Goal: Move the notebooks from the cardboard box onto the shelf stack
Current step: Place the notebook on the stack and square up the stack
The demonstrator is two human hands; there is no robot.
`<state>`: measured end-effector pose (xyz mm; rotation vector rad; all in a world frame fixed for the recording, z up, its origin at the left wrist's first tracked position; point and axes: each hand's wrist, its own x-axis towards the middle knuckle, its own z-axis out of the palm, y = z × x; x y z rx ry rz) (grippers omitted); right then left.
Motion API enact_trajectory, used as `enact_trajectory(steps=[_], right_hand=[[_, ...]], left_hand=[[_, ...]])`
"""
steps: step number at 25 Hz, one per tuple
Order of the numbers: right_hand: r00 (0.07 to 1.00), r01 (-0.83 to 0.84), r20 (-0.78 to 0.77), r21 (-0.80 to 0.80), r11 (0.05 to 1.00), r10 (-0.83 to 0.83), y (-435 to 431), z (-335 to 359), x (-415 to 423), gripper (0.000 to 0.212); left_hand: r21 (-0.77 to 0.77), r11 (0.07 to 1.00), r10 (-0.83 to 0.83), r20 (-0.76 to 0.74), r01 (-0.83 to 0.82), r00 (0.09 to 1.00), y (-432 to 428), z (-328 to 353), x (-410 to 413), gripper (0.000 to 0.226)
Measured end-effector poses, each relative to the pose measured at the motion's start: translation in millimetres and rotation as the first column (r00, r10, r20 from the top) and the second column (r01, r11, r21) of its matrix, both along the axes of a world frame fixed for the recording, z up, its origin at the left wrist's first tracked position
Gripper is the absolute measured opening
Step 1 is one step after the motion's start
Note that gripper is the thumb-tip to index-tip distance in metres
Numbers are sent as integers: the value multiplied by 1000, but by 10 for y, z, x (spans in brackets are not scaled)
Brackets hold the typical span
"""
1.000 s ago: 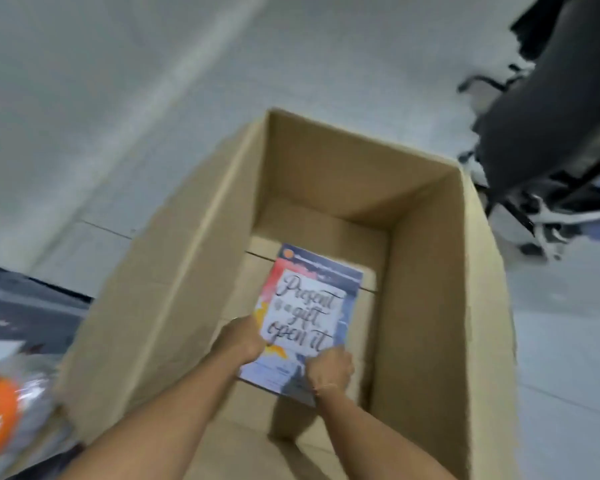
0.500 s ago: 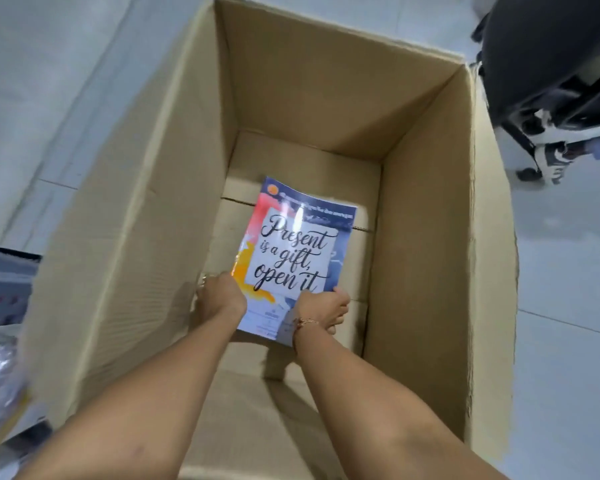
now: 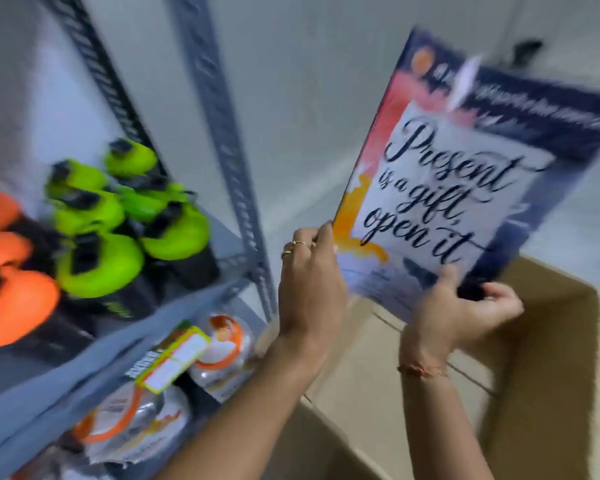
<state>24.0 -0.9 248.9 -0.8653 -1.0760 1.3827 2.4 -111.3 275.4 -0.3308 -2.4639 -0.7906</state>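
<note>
A notebook with a blue, red and yellow cover reading "Present is a gift, open it" is held up in the air above the open cardboard box. My left hand grips its lower left edge. My right hand holds its bottom edge from below. Whether it is one notebook or a stack is not visible. The grey metal shelf stands to the left of the box. The box interior that shows is bare cardboard.
Green-lidded bottles and orange-lidded ones stand on the upper shelf. Wrapped packages with orange bands lie on the level below. Perforated uprights rise at the shelf corner. A pale wall is behind.
The notebook has been lifted out of the box and up toward the shelf. My view has swung left, bringing the shelf into sight. Both hands keep hold of it.
</note>
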Motion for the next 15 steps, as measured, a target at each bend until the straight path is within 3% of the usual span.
enact_trajectory(steps=[3, 6, 9, 11, 15], right_hand=[[916, -165, -335, 191, 968, 222, -609, 903, -79, 32], [774, -311, -423, 395, 864, 472, -1291, 1772, -130, 27], [763, -281, -298, 646, 710, 574, -1734, 2446, -249, 27], [769, -317, -154, 751, 580, 621, -1948, 2899, -410, 28], [732, -595, 400, 770, 232, 551, -2239, 3489, -909, 27]], left_hand=[[136, 983, 173, -427, -127, 887, -749, 892, 157, 39], [185, 955, 297, -624, -233, 722, -1544, 1695, 522, 45], [243, 877, 478, -542, -416, 691, -2026, 2306, 721, 50], [209, 779, 620, -403, -591, 673, -2238, 2652, 668, 45], [86, 665, 733, -264, -742, 626, -2542, 3038, 408, 25]])
